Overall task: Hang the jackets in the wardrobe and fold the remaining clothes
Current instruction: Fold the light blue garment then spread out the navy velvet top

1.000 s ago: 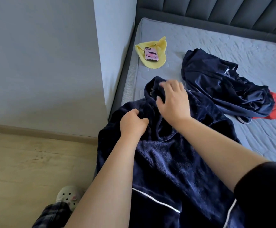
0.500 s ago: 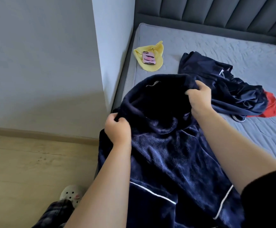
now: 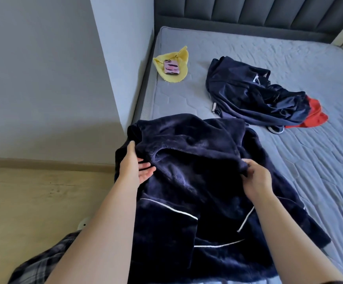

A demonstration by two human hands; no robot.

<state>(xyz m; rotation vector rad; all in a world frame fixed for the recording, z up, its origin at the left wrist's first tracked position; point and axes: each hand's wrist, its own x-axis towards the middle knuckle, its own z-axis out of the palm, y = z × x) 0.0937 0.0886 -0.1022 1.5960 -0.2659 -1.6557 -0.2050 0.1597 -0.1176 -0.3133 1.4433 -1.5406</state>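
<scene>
A dark navy fleece jacket (image 3: pixel 203 181) with white piping lies at the near corner of the bed, its upper part spread toward the wall. My left hand (image 3: pixel 135 165) holds the jacket's left edge, thumb on top and fingers under the fabric. My right hand (image 3: pixel 254 177) pinches a fold of the jacket at its right side. Farther back on the mattress sits a crumpled pile of navy clothes (image 3: pixel 254 95), with a red garment (image 3: pixel 313 113) poking out from under its right end.
A yellow cloth (image 3: pixel 176 64) with a pink phone (image 3: pixel 171 67) on it lies at the bed's far left corner. The grey mattress (image 3: pixel 309 160) stretches right. A grey wall panel (image 3: pixel 123 58) stands left of the bed, beside wooden floor (image 3: pixel 33 201).
The jacket's upper part was lifted and opened, then laid flatter on the bed. My hands moved apart to the jacket's two sides and lowered. The camera tilted slightly.
</scene>
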